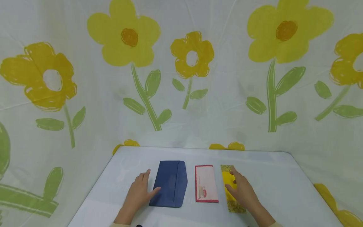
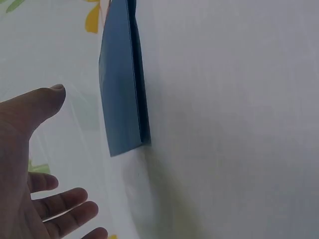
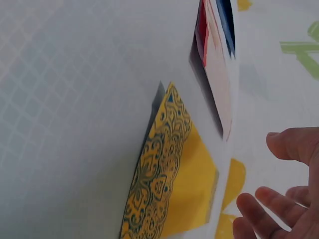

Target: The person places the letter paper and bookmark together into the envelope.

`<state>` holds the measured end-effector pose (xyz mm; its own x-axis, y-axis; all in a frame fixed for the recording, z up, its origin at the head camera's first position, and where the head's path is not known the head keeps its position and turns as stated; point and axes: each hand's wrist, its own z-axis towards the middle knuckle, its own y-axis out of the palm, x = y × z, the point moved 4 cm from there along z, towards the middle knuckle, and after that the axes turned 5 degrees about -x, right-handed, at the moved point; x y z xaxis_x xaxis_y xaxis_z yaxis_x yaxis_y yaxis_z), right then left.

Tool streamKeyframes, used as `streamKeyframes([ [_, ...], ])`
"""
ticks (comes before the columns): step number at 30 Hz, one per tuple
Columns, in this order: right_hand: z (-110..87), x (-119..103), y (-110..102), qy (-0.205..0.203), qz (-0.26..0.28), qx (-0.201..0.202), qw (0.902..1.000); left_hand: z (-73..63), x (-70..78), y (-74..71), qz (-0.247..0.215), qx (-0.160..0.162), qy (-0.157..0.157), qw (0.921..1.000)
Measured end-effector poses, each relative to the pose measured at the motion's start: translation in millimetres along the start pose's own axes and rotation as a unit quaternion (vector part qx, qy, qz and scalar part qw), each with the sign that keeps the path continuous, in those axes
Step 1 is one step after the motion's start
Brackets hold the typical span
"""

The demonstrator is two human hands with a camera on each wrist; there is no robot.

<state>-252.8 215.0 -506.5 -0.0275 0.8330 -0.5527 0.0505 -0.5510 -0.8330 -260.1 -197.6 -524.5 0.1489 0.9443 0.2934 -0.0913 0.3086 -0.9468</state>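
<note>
A dark blue envelope lies on the table with its flap side to the right. My left hand is beside its left edge, fingers spread, the thumb overlapping the envelope. In the left wrist view the hand holds nothing, and the blue envelope is apart from it. Over the right part of a yellow patterned envelope is my right hand, its fingers loosely bent and partly hiding it. The right wrist view shows the yellow envelope's ornate dark pattern, with nothing in the right hand.
Between the two envelopes lies a pale pink envelope with a red border and a small printed picture. All three lie in a row on the white table. A white cloth with large yellow flowers hangs behind and at the sides.
</note>
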Motion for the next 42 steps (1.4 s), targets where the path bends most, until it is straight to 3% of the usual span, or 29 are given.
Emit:
streamKeyframes([
  [5,0.3,-7,4,0.001,-0.011,0.001,0.9999,-0.4,8.1,2.0,0.003,0.004,0.018,0.9998],
  [17,1.6,-12,16,-0.003,-0.012,0.005,0.9999,-2.1,18.5,9.0,0.002,-0.005,0.008,0.9999],
  [30,6.3,-24,26,-0.005,-0.007,0.002,1.0,0.5,35.5,15.5,-0.012,-0.004,0.028,0.9995],
  [42,10.3,-30,37,0.005,0.001,-0.013,0.9999,0.6,39.9,23.6,-0.011,-0.007,0.029,0.9995],
])
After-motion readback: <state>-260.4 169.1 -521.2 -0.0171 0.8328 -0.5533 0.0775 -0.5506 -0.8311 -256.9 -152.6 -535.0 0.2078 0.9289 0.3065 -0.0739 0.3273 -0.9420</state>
